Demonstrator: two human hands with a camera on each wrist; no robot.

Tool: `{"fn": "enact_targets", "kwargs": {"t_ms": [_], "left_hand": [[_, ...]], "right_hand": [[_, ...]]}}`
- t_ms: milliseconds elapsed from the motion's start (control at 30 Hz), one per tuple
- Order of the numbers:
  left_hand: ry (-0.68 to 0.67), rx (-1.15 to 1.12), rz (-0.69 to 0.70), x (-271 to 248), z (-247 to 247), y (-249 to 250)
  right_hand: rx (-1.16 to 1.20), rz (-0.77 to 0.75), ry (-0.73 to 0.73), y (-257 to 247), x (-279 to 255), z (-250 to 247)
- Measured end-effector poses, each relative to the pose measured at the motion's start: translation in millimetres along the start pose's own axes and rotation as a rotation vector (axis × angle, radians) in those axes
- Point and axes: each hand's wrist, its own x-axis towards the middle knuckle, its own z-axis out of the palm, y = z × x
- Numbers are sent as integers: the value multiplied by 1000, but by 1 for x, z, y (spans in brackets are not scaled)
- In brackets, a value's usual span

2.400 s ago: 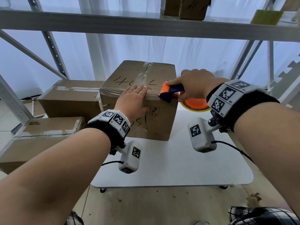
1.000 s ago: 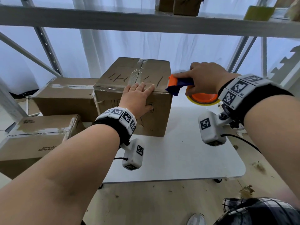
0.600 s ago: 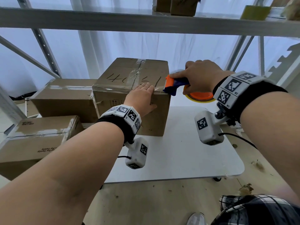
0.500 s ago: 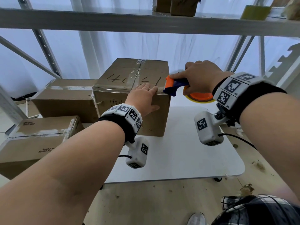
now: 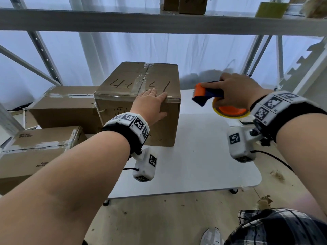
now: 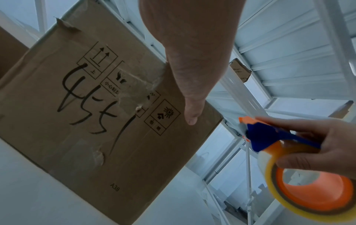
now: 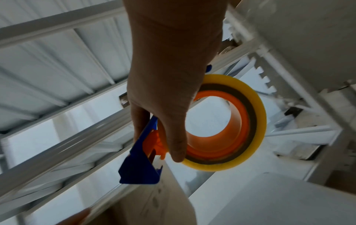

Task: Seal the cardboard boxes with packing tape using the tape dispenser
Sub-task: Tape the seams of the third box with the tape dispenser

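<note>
A tall cardboard box (image 5: 123,106) with black marker writing stands on the white table (image 5: 194,165). Clear tape runs along its top seam and its near top edge. My left hand (image 5: 152,103) lies flat over that near edge, fingers straight on the top and thumb down the front face (image 6: 190,106). My right hand (image 5: 233,92) grips the orange and blue tape dispenser (image 5: 205,96) with its yellowish tape roll (image 7: 227,123), held in the air just right of the box's corner, not touching the box (image 6: 96,121).
Two flatter taped boxes (image 5: 67,106) (image 5: 39,149) lie to the left of the tall one. A metal rack beam (image 5: 159,22) crosses overhead with small boxes on its shelf. The table's right half is bare; debris lies on the floor (image 5: 263,200).
The right hand has drawn the dispenser rightward, off the box's right corner. The left hand stays pressed on the near top edge, shifted slightly right.
</note>
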Motion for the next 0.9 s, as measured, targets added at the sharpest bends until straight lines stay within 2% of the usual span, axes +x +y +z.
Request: {"fn": "enact_targets", "kwargs": {"t_ms": [67,200,333,467,533,767,900], "left_hand": [[-1,30,-5,0,2,3],[-34,90,-7,-1,3,10],[-27,47,-20,1,-2,13],[22,-28,67,3,3,15],[40,-45,107,5,6,17],[114,-6,109,7,13,20],[147,-3,97,7,19,19]], "right_hand": [[2,29,23,8,-5,2],[-78,-11,55,8,3,2],[-63,3,73,9,0,9],[6,19,113,9,-6,21],[48,26,155,12,-9,29],[168,-26,356,15,-8,59],[193,-123,496,22,-14,75]]}}
